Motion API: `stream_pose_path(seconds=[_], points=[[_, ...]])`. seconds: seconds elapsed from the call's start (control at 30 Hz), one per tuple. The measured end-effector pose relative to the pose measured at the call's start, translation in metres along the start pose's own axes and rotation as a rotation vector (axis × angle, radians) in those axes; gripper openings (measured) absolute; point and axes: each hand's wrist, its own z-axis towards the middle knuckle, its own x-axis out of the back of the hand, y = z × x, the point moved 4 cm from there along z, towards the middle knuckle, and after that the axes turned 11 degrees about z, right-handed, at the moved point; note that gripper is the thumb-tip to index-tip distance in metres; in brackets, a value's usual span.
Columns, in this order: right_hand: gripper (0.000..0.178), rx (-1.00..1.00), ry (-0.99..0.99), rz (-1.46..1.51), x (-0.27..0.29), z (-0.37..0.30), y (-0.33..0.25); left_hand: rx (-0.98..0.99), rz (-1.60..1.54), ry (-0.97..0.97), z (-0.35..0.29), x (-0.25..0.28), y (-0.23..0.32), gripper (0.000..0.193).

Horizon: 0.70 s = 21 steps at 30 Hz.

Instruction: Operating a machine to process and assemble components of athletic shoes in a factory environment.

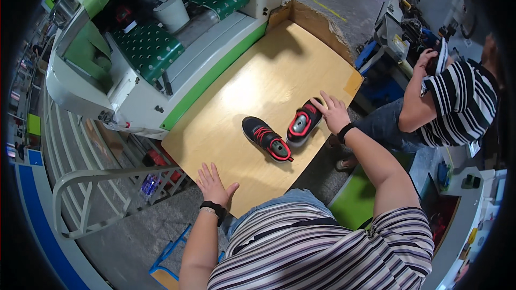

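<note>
Two black sneakers with red laces and red trim lie on a light wooden table [226, 129]. The left sneaker [266, 138] points away and to the left, with a grey-green insert showing in its opening. Close beside it sits the right sneaker [304, 122], its toe pointing away and a similar insert inside. My right hand [334, 114] has its fingers spread at this sneaker's right side, fingertips on or just over its upper. Flat at the table's near left edge, my left hand [214, 187] is open with nothing in it, apart from both sneakers.
A white and green machine [212, 48] with green dotted pads borders the table's far left side. Brown cardboard [317, 24] edges the far end. A white metal rack [97, 177] stands left. On the right, a person in a striped shirt [462, 102] works at other equipment.
</note>
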Motion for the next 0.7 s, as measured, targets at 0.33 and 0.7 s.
stream_pose_path(seconds=[0.33, 0.7], points=[[0.101, -0.707, 0.316, 1.221, -0.045, -0.047, -0.095, 0.026, 0.210, -0.002, -0.004, -0.002, 0.006, 0.117], [0.101, -0.302, 0.202, 1.234, -0.072, -0.019, -0.104, 0.009, 0.101, 0.011, -0.004, -0.002, -0.003, 0.116]])
